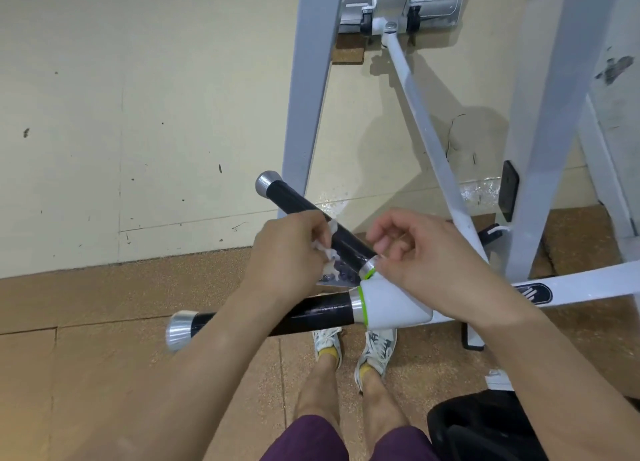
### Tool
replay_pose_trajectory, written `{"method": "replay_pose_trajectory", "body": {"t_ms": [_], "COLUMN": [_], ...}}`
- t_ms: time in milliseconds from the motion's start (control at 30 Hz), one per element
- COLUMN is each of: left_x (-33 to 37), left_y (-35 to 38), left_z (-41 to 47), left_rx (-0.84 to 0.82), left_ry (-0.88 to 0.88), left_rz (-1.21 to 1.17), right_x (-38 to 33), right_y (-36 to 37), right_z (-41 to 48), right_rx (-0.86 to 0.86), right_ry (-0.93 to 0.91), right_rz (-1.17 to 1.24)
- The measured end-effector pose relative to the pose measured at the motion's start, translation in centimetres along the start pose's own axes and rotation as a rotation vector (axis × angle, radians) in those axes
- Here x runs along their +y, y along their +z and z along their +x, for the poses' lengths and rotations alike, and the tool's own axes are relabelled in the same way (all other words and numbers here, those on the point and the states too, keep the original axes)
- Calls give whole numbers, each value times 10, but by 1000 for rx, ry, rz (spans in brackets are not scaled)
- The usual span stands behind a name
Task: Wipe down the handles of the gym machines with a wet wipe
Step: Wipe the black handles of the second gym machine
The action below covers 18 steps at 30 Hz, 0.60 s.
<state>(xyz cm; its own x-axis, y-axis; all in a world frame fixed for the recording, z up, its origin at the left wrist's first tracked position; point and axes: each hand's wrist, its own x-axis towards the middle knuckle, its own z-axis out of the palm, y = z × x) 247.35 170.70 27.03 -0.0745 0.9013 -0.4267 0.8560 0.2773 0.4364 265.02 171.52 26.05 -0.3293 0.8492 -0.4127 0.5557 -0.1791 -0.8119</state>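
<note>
Two black handles with silver end caps fork from a white joint (391,304) with green rings. The upper handle (304,207) slants up to the left; the lower handle (322,313) runs left, partly behind my left forearm. My left hand (287,252) grips a small white wet wipe (329,238) against the upper handle's near side. My right hand (422,256) hovers over the base of the upper handle with fingers curled; it holds nothing that I can make out.
The machine's grey-white frame legs (308,96) and a slanting white rod (426,131) rise ahead, against a pale wall. A white arm (588,284) runs right from the joint. A black seat pad (485,429) sits at the lower right. My feet stand on brown floor below.
</note>
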Motion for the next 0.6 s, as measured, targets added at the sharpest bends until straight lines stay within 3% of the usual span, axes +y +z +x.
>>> {"method": "replay_pose_trajectory", "body": {"t_ms": [167, 333, 467, 600], "left_x": [12, -4, 8, -16], "left_y": [8, 7, 14, 4], "left_z": [-17, -1, -16, 11], "left_rx": [-98, 33, -50, 78], "left_ry": [135, -46, 109, -66], "left_rz": [-39, -95, -61, 20], "right_x": [4, -2, -5, -7], "right_y": [-5, 0, 0, 4], "right_z": [1, 4, 12, 18], "right_rx": [8, -24, -49, -80], "right_ry": [15, 11, 1, -23], "right_rz": [47, 38, 25, -30]}}
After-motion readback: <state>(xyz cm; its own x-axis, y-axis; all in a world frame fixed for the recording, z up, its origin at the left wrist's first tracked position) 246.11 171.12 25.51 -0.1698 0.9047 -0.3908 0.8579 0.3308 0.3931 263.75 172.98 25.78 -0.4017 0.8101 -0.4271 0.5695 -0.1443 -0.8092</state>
